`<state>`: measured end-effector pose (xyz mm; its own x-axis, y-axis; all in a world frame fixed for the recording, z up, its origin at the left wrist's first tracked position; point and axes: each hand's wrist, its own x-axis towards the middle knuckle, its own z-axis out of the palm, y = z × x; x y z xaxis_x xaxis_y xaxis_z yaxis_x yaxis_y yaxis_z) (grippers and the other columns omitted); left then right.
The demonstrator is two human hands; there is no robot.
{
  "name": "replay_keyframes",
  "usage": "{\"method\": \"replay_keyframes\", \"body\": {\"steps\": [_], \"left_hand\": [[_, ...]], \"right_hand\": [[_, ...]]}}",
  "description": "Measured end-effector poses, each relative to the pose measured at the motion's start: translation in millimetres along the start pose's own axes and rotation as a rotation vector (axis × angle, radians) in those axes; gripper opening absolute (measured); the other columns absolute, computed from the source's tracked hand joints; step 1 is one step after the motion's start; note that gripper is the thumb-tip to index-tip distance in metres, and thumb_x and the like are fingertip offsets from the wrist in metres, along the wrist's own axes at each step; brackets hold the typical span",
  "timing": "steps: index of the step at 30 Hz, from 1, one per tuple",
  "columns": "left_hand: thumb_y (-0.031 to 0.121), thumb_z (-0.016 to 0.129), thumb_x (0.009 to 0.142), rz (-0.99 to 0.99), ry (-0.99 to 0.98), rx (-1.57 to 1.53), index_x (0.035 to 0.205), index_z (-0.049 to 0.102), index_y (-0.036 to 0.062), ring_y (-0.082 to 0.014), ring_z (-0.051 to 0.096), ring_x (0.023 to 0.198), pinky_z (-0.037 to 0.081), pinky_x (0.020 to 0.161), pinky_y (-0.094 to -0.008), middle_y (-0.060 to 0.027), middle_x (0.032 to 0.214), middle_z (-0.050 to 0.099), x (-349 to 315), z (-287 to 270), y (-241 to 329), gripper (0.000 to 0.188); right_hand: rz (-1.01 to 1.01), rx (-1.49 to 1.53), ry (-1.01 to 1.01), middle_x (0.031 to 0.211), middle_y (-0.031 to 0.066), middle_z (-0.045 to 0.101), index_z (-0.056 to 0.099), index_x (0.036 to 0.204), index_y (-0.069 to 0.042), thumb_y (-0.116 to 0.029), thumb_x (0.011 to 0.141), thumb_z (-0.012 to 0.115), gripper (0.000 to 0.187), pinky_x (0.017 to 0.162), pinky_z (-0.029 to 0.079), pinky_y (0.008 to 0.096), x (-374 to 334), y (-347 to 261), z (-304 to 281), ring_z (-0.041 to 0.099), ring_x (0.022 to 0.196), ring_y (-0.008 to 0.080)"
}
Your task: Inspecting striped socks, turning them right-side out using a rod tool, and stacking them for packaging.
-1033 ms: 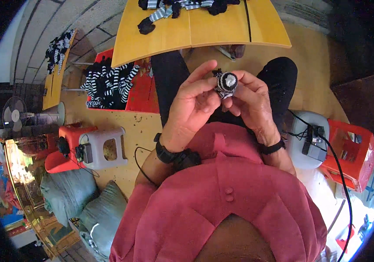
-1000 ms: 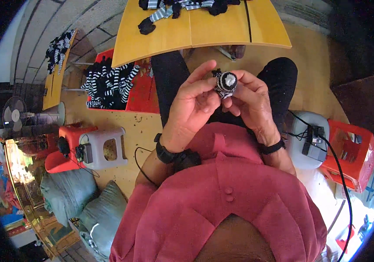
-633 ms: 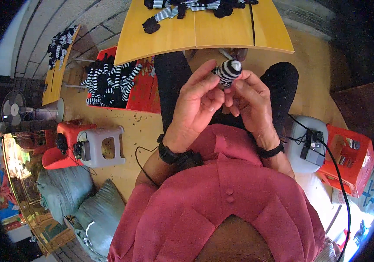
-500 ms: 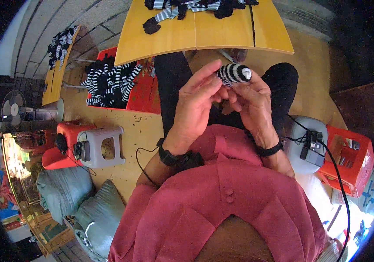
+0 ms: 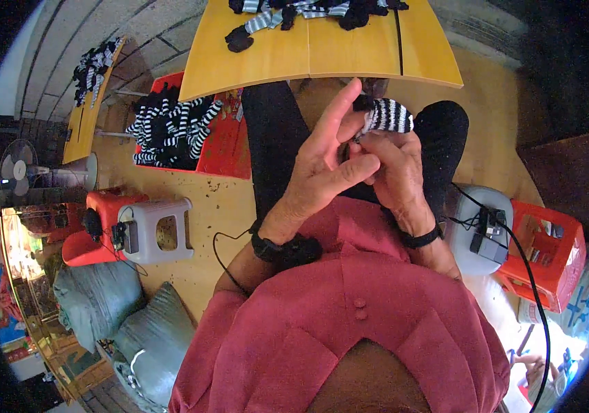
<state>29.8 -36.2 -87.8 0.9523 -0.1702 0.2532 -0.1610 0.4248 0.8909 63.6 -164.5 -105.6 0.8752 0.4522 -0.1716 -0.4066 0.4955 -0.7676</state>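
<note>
A small black-and-white striped knitted piece (image 5: 391,115), sock-like with a dark end, is bunched up above my lap. My right hand (image 5: 399,165) grips it from below, thumb bent against its lower edge. My left hand (image 5: 325,160) is beside it, index finger stretched upward and thumb apart, reaching toward my right hand. The other left fingers are partly hidden behind the thumb, close to the knit's left edge; whether they touch it I cannot tell.
Ahead stands a yellow table (image 5: 274,62) with grey-and-black striped knits (image 5: 308,12). At its left, a red bin (image 5: 229,148) holds many striped knits. Grey and red stools (image 5: 164,230) flank me, with cables and small devices on them. Stuffed sacks (image 5: 98,303) sit at lower left.
The striped knit has shifted right and turned, its dark end now at the left. My left hand has loosened from it, index finger raised and thumb spread; my right hand keeps its hold.
</note>
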Motion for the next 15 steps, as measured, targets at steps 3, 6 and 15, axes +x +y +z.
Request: {"method": "replay_keyframes", "body": {"steps": [3, 6, 15], "left_hand": [[0.015, 0.068, 0.078, 0.089, 0.059, 0.137, 0.141, 0.014, 0.0034, -0.0238, 0.040, 0.119, 0.026, 0.102, -0.0345, -0.0163, 0.135, 0.037, -3.7, 4.2, -1.9, 0.084], [0.018, 0.068, 0.077, 0.165, 0.051, 0.555, 0.138, 0.021, 0.0013, -0.0281, 0.040, 0.120, 0.025, 0.103, -0.0366, -0.0156, 0.136, 0.036, -8.1, 2.9, -2.1, 0.079], [0.014, 0.061, 0.083, 0.248, 0.407, 0.505, 0.116, 0.050, -0.0015, -0.0159, 0.056, 0.096, 0.040, 0.089, -0.0291, -0.0110, 0.102, 0.063, -14.0, 8.6, 5.7, 0.038]], "right_hand": [[-0.153, 0.091, -0.015, 0.081, 0.0089, 0.061, 0.055, 0.105, 0.001, -0.007, 0.082, 0.054, 0.025, 0.050, 0.045, 0.0240, -0.6, -0.8, -3.8, 0.058, 0.064, 0.0147], [-0.176, 0.232, -0.076, 0.094, 0.0082, 0.060, 0.052, 0.110, 0.002, -0.018, 0.087, 0.053, 0.030, 0.063, 0.049, 0.0285, -0.4, -3.0, 0.5, 0.058, 0.078, 0.0164], [-0.154, 0.208, -0.106, 0.092, 0.0113, 0.060, 0.052, 0.104, 0.001, -0.031, 0.093, 0.045, 0.035, 0.065, 0.048, 0.0325, 10.1, -5.4, 1.0, 0.059, 0.078, 0.0190]]}}
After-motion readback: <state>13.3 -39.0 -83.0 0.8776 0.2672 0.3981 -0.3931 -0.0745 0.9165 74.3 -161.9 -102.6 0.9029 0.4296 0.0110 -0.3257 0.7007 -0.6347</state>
